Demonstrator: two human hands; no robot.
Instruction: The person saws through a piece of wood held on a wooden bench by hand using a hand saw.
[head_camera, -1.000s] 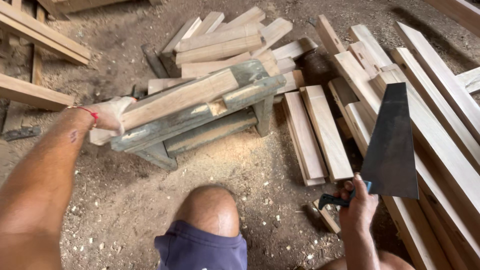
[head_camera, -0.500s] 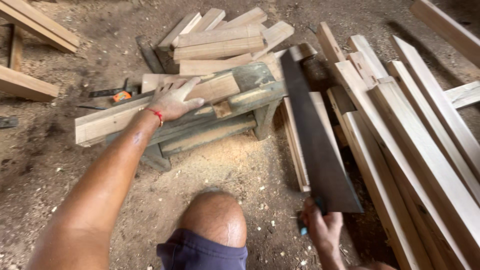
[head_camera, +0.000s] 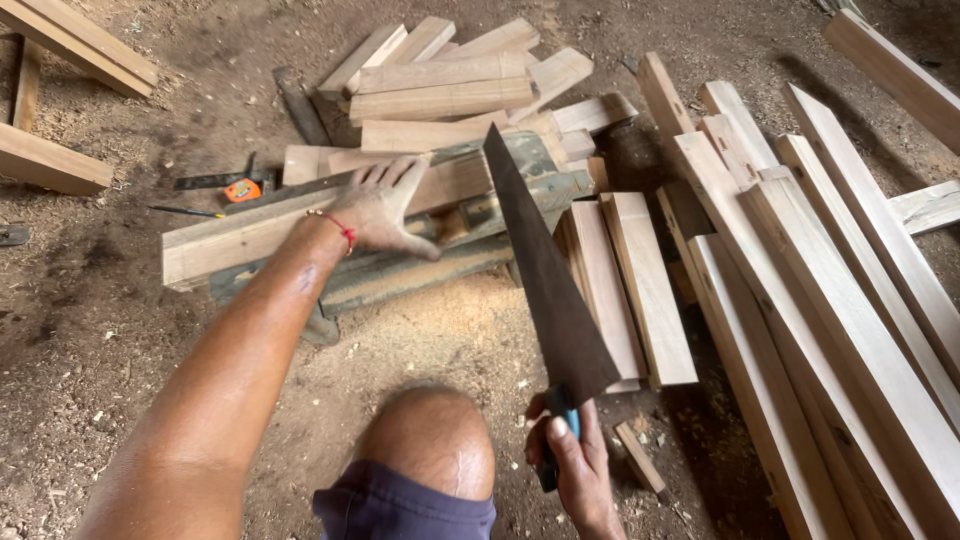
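L hand (head_camera: 385, 210) lies flat, fingers spread, pressing down on a long pale plank (head_camera: 250, 232) that rests across a low greenish sawhorse (head_camera: 470, 245) on the dirt floor; not gripping it, just pinning it. R hand (head_camera: 572, 462) is clenched round the blue handle of a handsaw (head_camera: 550, 285), blade dark, pointing up and away w/ its tip over the far end of the plank, near the sawhorse top. Can't tell if the teeth touch the wood yet; blade looks raised and slightly tilted. Bare knee (head_camera: 428, 440) at bottom centre, just beside the saw hand. Sawdust heap (head_camera: 470, 320) on the floor under the sawhorse. Judged step: lining up the saw w/ the plank's end, stock held steady, cut not begun at this spot as far as visible. Next move would call for the blade set square on the piece close to L hand, w/ fingers kept clear of the teeth, and firm downward pressure so the plank doesn't shift on the sawhorse. Behind: short cut boards stacked (head_camera: 450, 80); long boards piled at right (head_camera: 830, 300); orange tape measure (head_camera: 241, 189) on floor near plank's left part.
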